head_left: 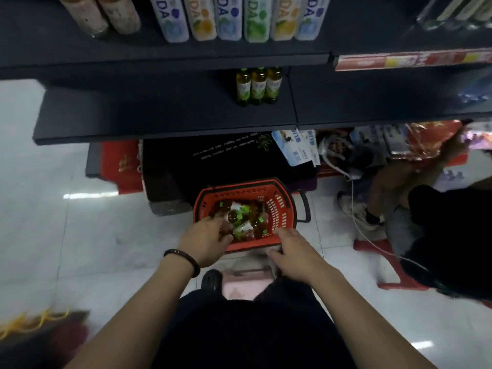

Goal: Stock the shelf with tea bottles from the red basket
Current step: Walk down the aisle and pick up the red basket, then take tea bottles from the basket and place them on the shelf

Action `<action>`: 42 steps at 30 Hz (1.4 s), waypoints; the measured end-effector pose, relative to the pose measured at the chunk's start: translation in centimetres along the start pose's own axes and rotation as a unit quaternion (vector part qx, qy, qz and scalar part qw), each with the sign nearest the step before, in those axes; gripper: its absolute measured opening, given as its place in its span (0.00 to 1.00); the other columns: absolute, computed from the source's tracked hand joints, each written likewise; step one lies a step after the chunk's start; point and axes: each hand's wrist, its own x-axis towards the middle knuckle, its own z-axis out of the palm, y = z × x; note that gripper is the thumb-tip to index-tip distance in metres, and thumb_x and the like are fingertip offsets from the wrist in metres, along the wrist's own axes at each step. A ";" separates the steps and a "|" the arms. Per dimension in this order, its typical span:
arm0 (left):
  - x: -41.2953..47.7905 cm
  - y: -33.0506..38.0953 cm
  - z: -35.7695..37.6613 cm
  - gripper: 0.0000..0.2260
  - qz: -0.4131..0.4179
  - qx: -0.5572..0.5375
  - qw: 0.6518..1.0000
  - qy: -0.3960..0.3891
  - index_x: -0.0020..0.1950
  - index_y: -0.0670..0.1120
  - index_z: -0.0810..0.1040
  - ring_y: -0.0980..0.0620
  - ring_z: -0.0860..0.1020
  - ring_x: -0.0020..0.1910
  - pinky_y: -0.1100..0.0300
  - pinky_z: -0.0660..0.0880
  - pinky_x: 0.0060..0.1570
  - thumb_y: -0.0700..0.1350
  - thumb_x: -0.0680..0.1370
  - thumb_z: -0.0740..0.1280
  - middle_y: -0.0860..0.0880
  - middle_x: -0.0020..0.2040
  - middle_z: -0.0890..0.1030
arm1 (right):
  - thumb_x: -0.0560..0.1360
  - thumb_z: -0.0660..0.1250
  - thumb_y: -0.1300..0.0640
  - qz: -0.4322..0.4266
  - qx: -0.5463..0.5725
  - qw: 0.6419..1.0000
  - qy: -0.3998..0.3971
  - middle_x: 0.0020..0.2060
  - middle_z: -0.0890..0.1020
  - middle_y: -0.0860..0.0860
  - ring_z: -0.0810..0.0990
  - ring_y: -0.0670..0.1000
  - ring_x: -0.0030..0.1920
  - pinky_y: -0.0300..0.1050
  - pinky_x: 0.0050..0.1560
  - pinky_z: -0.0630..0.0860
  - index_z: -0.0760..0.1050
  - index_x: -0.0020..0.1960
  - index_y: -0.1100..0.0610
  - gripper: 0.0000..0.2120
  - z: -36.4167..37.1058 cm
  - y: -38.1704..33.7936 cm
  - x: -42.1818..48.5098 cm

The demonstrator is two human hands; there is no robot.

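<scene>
**Head view: hands at the red basket below a sparsely stocked shelf**

Head camera looks down on a person's two bare forearms reaching toward a red basket on the white tiled floor, at the centre of the frame. The left hand, with a dark beaded bracelet on its wrist, reaches over the basket's near-left rim, fingers spread apart and curled down among the tea bottles lying jumbled inside; whether they have closed on one cannot be told. The right hand sits at the basket's near-right rim, thumb and fingers bent at the edge, and whether it actually grips the rim cannot be told. The bottles in the basket are amber with green caps and pale labels, piled at mixed angles. Above the basket, in the upper middle of the frame, three tea bottles on the shelf stand upright side by side, touching, on a dark shelf that is otherwise bare around them. Higher still, along the top edge, a row of soda bottles with pastel labels stands on an upper shelf board. A black basket handle hangs down at the basket's right side. At the right of the frame a second person in dark clothing sits on a red stool beside packaged goods stacked under the shelf.
</scene>
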 end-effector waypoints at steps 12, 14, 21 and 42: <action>7.8 3.3 5.4 0.12 -0.098 -0.089 0.991 -0.015 0.63 0.55 0.79 0.49 0.81 0.55 0.51 0.81 0.55 0.56 0.82 0.65 0.51 0.60 0.81 | 0.81 0.64 0.42 -0.075 -0.063 0.993 -0.072 0.70 0.72 0.45 0.73 0.48 0.68 0.49 0.67 0.75 0.67 0.76 0.46 0.25 -5.7 7.4 12.7; 10.6 2.2 6.5 0.12 -0.088 -0.072 0.993 -0.029 0.64 0.54 0.79 0.49 0.81 0.55 0.51 0.81 0.56 0.55 0.82 0.66 0.50 0.61 0.81 | 0.81 0.65 0.43 -0.070 -0.053 0.994 -0.069 0.68 0.73 0.44 0.74 0.47 0.66 0.48 0.66 0.76 0.68 0.74 0.45 0.23 -4.7 8.2 14.8; 20.8 -1.8 10.4 0.19 0.012 0.086 0.991 -0.106 0.73 0.54 0.73 0.45 0.81 0.63 0.46 0.79 0.62 0.57 0.83 0.64 0.50 0.70 0.78 | 0.81 0.67 0.45 0.002 0.004 0.998 -0.056 0.69 0.75 0.45 0.77 0.49 0.67 0.51 0.66 0.78 0.69 0.73 0.45 0.22 2.1 10.6 23.0; 41.1 -13.3 27.4 0.17 0.119 0.238 0.955 -0.130 0.67 0.54 0.77 0.47 0.80 0.62 0.55 0.73 0.50 0.60 0.84 0.60 0.51 0.65 0.80 | 0.81 0.65 0.39 -0.120 -0.210 0.964 -0.111 0.72 0.69 0.49 0.70 0.52 0.71 0.52 0.68 0.74 0.62 0.79 0.43 0.29 15.8 19.0 48.0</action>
